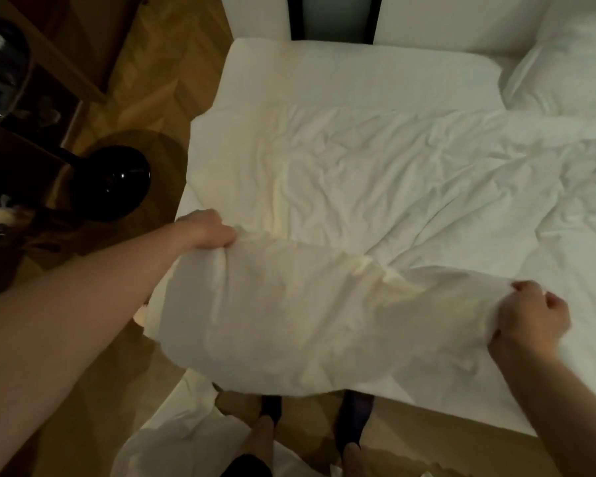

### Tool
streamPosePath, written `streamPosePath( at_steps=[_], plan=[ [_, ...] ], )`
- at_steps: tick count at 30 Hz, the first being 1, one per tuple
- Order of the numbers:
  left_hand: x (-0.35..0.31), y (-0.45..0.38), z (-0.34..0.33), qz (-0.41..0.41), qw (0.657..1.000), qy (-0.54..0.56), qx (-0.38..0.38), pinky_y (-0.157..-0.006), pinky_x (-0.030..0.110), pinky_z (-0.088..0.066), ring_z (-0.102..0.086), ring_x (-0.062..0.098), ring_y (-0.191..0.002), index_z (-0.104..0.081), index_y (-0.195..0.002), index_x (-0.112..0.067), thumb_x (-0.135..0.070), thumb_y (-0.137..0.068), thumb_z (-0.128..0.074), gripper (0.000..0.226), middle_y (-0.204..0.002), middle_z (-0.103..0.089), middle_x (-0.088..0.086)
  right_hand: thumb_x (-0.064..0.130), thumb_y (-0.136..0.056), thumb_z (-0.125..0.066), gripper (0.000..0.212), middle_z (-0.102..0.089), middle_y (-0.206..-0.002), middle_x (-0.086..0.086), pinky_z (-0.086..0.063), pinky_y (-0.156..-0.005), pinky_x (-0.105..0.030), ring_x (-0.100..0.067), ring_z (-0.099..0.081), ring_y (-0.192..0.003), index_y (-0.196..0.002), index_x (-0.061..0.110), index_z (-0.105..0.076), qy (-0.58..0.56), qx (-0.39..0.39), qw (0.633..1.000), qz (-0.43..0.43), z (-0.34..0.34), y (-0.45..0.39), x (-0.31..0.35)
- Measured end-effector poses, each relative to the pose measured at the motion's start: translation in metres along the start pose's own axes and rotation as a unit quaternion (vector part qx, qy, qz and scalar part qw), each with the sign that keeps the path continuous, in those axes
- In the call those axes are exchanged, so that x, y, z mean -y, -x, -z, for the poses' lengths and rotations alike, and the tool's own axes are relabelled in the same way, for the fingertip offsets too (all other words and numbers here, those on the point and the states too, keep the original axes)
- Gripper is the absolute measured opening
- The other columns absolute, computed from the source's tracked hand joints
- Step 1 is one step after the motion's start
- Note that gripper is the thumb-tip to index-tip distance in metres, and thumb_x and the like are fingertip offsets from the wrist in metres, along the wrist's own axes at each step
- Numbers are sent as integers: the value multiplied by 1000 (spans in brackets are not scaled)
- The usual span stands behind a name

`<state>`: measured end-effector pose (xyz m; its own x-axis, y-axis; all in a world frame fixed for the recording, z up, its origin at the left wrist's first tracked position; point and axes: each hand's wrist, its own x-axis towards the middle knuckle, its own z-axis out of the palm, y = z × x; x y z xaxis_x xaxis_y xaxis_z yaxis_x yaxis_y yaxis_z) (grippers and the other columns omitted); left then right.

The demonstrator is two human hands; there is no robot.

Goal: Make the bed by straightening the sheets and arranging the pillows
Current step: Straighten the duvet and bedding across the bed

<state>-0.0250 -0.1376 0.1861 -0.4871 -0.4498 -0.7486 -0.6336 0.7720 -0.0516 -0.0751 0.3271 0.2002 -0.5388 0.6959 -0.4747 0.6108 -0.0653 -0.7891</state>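
Note:
A crumpled white duvet (358, 173) lies across the bed, its near edge lifted off the mattress. My left hand (205, 230) is shut on that edge near the bed's left side. My right hand (530, 315) grips the same edge further right, fingers curled into the cloth. The stretch of duvet between my hands hangs over the bed's near side and hides the mattress edge there. A bare strip of white mattress sheet (341, 74) shows at the head end. One white pillow (561, 74) lies at the upper right corner.
White headboard panels (461, 18) stand behind the bed. A round wooden side table (166, 156) with a black glossy object (116, 182) sits left of the bed. White cloth (186, 438) lies on the wooden floor by my feet.

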Motion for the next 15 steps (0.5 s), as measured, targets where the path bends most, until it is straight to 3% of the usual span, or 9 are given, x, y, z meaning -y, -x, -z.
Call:
streamPosePath(
  at_steps=[2, 4, 6, 8, 11, 13, 15],
  plan=[
    [-9, -23, 18, 17, 997, -7, -74, -99, 41, -45, -52, 37, -127, -46, -143, -16, -48, -90, -55, 63, -142, -53, 13, 18, -89, -59, 15, -55, -89, -3, -42, -59, -30, -13, -50, -63, -100, 23, -50, -64, 17, 998, 4, -36, -8, 31],
    [-21, -38, 29, 10, 986, 5, -166, -104, 45, -42, -49, 36, -130, -43, -146, -18, -33, -92, -57, 58, -144, -50, 12, 11, -93, -58, 19, -52, -81, 0, -45, -52, -27, -11, -52, -59, -100, 23, -45, -100, 64, 993, 1, -74, -13, 56],
    [-35, -43, 32, -21, 972, 31, -232, -106, 46, -42, -47, 34, -132, -45, -146, -20, -29, -93, -59, 56, -146, -47, 11, 5, -96, -57, 28, -59, -93, -4, -59, -62, -30, -15, -66, -75, -120, 20, -52, -100, 168, 981, 0, -106, -15, 69],
    [-47, -33, 25, -88, 963, 66, -246, -108, 45, -39, -49, 31, -131, -51, -142, -21, -36, -93, -63, 52, -147, -46, 7, 5, -99, -58, 49, -62, -103, -4, -61, -78, -35, -17, -66, -87, -143, 19, -43, -31, 268, 963, 3, -124, -13, 63],
    [-41, -5, -12, -188, 944, 86, -258, -108, 42, -39, -51, 26, -127, -56, -133, -22, -36, -88, -66, 48, -143, -48, 2, 11, -95, -69, 62, -60, -132, -7, -59, -87, -42, -21, -65, -103, -150, 19, -41, 114, 313, 943, 26, -131, -4, 22],
    [-14, 0, -48, -150, 945, 149, -251, -107, 43, -43, -51, 25, -126, -55, -133, -22, -37, -83, -69, 55, -140, -49, 2, 16, -92, -73, 62, -56, -141, -8, -59, -91, -50, -20, -66, -97, -147, 17, -45, 201, 326, 923, 32, -126, 4, -13],
    [22, -6, -80, -17, 942, 260, -213, -104, 49, -48, -53, 28, -126, -52, -135, -24, -45, -75, -71, 67, -138, -51, 4, 23, -92, -76, 65, -54, -143, -9, -58, -93, -53, -20, -66, -92, -148, 16, -44, 248, 343, 906, -2, -121, 11, -46]
  ],
)
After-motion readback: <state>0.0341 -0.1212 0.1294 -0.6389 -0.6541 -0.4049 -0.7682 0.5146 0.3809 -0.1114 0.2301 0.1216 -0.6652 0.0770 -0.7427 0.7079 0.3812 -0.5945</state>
